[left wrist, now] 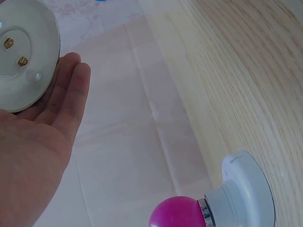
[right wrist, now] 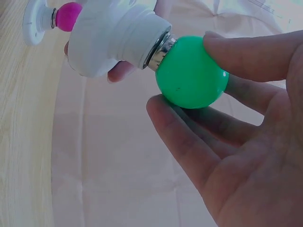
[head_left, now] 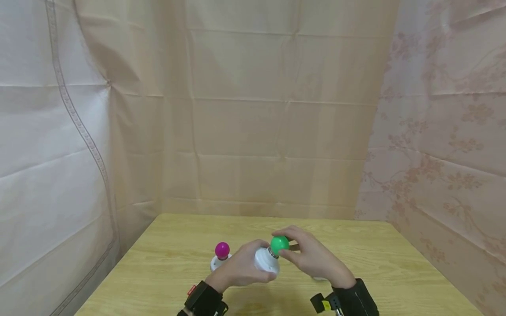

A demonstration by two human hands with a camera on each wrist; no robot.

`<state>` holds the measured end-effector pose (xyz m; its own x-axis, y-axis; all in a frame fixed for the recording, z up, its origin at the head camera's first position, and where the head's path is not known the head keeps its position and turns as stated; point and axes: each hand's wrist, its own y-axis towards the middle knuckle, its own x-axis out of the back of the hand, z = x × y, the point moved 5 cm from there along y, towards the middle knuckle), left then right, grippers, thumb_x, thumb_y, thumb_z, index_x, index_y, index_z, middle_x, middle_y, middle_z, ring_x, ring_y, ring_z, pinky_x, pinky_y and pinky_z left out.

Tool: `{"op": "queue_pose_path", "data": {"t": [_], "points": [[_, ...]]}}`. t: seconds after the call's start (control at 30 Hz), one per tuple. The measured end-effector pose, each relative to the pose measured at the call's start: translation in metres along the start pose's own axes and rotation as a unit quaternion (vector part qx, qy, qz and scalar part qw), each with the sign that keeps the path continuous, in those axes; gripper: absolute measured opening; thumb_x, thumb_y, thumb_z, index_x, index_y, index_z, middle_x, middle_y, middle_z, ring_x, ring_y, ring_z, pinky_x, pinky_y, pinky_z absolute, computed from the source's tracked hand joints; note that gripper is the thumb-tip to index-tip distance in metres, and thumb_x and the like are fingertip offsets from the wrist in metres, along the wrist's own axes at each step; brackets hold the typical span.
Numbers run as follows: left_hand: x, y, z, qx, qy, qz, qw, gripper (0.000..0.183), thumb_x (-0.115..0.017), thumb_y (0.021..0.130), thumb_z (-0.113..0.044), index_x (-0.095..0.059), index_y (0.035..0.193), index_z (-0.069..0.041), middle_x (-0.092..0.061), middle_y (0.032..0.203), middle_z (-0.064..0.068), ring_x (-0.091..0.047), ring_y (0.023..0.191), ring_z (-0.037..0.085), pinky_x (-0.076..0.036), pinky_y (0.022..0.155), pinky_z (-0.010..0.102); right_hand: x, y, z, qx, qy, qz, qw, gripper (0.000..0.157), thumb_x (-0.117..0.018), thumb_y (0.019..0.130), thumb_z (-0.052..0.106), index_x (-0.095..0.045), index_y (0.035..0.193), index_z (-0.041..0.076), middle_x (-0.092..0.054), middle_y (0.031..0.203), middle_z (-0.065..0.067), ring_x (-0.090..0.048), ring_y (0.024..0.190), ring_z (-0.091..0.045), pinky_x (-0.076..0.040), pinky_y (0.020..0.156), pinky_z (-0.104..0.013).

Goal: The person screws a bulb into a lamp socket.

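My left hand [head_left: 247, 265] grips a white round lamp holder [head_left: 265, 260] by its base, above the table. The holder is tilted so its socket points toward my right hand. A green light bulb [right wrist: 191, 73] sits at the socket mouth, with part of its metal screw base [right wrist: 162, 51] showing. My right hand [head_left: 314, 254] pinches the green bulb between thumb and fingertips. In the left wrist view, the underside of the held lamp holder [left wrist: 40, 35] shows two brass screws against the fingers.
Left of my left hand, a second white lamp holder [left wrist: 251, 189] stands on the wooden table [head_left: 174, 250] with a magenta bulb [head_left: 222, 250] in it. Part of a white object [head_left: 319, 278] shows under my right wrist. Cloth curtains [head_left: 245, 131] hang behind the table and at both sides.
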<state>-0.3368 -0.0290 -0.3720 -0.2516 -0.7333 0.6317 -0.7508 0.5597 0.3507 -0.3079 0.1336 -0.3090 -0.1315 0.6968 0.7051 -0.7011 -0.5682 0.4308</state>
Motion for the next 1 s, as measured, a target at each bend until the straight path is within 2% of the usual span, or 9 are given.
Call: {"op": "queue_pose_path", "data": {"t": [0.23,0.43,0.57,0.7,1.0], "points": [[-0.001,0.001,0.0,0.003,0.007,0.005,1.0,0.063,-0.073,0.066,-0.048,-0.048,0.118,-0.022,-0.055,0.097,-0.008,-0.053,0.082,0.011,-0.047,0.064,0.029,0.0,0.0,0.001,0.003,-0.022,0.005,1.0,0.042,-0.062,0.087,0.023,-0.048,0.127,0.023,-0.046,0.123,0.007,-0.044,0.11,-0.012,-0.043,0.086,-0.03],[0.0,0.0,0.001,0.007,0.004,0.001,1.0,0.062,-0.074,0.066,-0.047,-0.048,0.117,-0.022,-0.055,0.096,-0.007,-0.054,0.081,0.011,-0.047,0.064,0.03,0.0,0.0,0.007,0.028,-0.013,0.017,0.999,0.053,-0.062,0.084,0.006,-0.044,0.13,0.027,-0.045,0.126,0.01,-0.042,0.114,-0.013,-0.042,0.089,-0.033],[0.001,0.0,0.0,0.005,0.004,-0.001,1.0,0.062,-0.073,0.066,-0.047,-0.048,0.117,-0.022,-0.055,0.096,-0.007,-0.054,0.081,0.011,-0.047,0.063,0.03,0.003,0.0,0.021,0.043,0.005,0.025,0.999,0.053,-0.059,0.082,-0.006,-0.047,0.125,0.021,-0.047,0.124,0.002,-0.043,0.115,-0.018,-0.041,0.09,-0.037],[0.001,0.0,-0.001,-0.001,0.004,-0.001,1.0,0.061,-0.073,0.066,-0.046,-0.048,0.117,-0.022,-0.055,0.096,-0.007,-0.054,0.081,0.011,-0.047,0.063,0.03,0.005,-0.001,0.031,0.046,0.01,0.027,0.999,0.047,-0.059,0.081,-0.007,-0.05,0.121,0.015,-0.049,0.123,-0.006,-0.045,0.113,-0.023,-0.042,0.09,-0.039],[0.001,0.0,0.0,0.002,0.005,-0.004,1.0,0.061,-0.074,0.066,-0.046,-0.049,0.116,-0.022,-0.055,0.095,-0.007,-0.054,0.081,0.011,-0.047,0.064,0.03,0.0,0.0,0.006,0.033,-0.018,0.021,0.999,0.05,-0.062,0.084,0.005,-0.048,0.125,0.03,-0.047,0.124,0.009,-0.044,0.111,-0.013,-0.043,0.088,-0.033]]}}
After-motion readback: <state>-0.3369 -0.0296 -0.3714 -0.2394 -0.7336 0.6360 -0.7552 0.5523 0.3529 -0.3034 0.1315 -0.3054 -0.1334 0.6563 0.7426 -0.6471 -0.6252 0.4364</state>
